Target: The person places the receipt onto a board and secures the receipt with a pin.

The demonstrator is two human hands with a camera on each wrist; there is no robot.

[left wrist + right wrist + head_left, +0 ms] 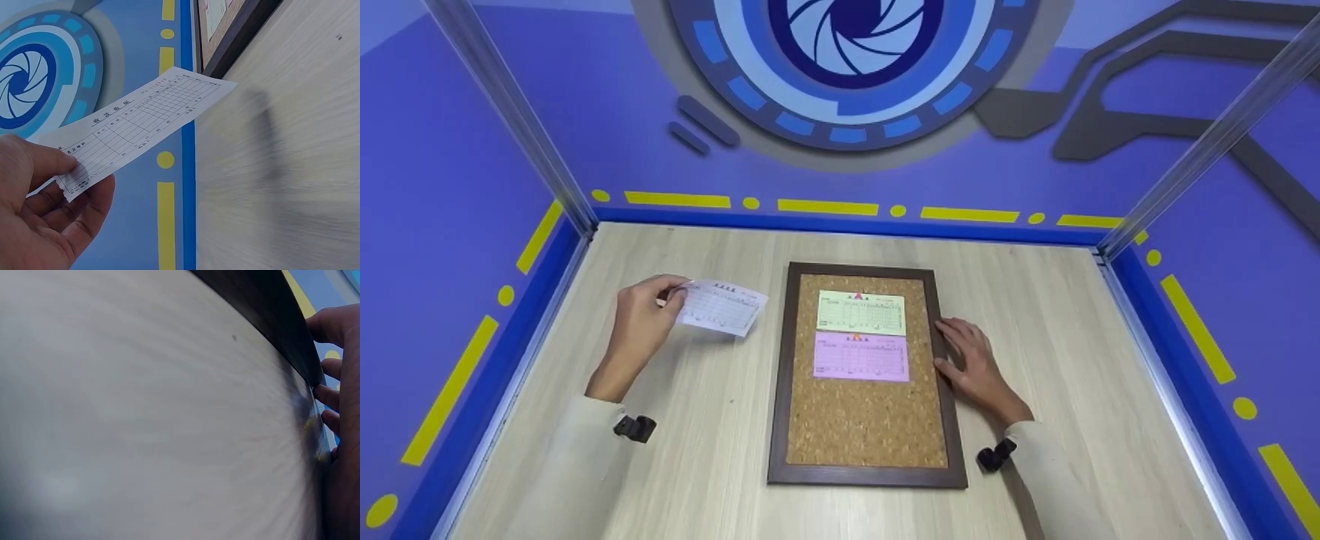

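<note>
My left hand [645,322] pinches a white printed receipt slip [724,309] by its left end, between thumb and fingers, in the air left of the board. In the left wrist view the slip [135,126] bends slightly, its ruled table facing the camera. A cork board [866,427] in a dark brown frame lies on the table. On it a green slip [861,319] sits above a purple slip [861,364]. A pink pin [859,296] and an orange pin [856,337] mark their top edges. Relaxed fingers of my right hand [975,367] touch the frame's right side.
The light wood-grain table [697,450] surrounds the board. Blue-purple printed walls [825,180] with yellow dashes enclose it at the back and both sides, joined by metal corner posts [1200,150]. A small dark camera sits on each wrist.
</note>
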